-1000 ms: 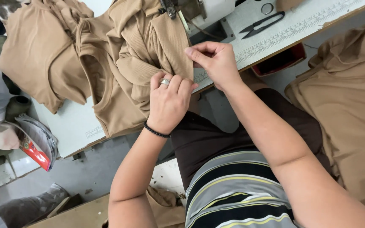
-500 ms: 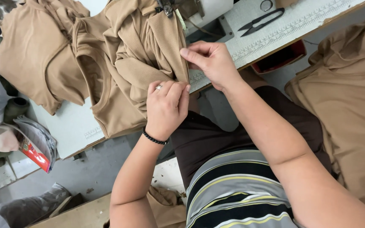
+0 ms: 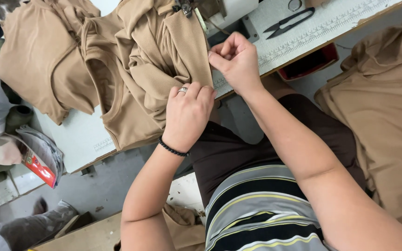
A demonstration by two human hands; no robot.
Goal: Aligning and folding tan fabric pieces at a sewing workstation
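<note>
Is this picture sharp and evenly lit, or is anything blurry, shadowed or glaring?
Head view: light is soft and even, no strong glare. The left hand, right hand and the ribbed tan garment they pinch look sharp, as do the black scissors. The forearms near the lens loom large and slightly soft at the bottom edge.

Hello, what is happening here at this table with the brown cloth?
A seated person works on a tan ribbed garment at a sewing table. The left hand presses on the folded edge of the fabric at the table's near edge, and the right hand pinches the same edge higher up. The sewing machine stands just behind. Black thread snips lie untouched on the table, and more tan pieces are piled to the side.
</note>
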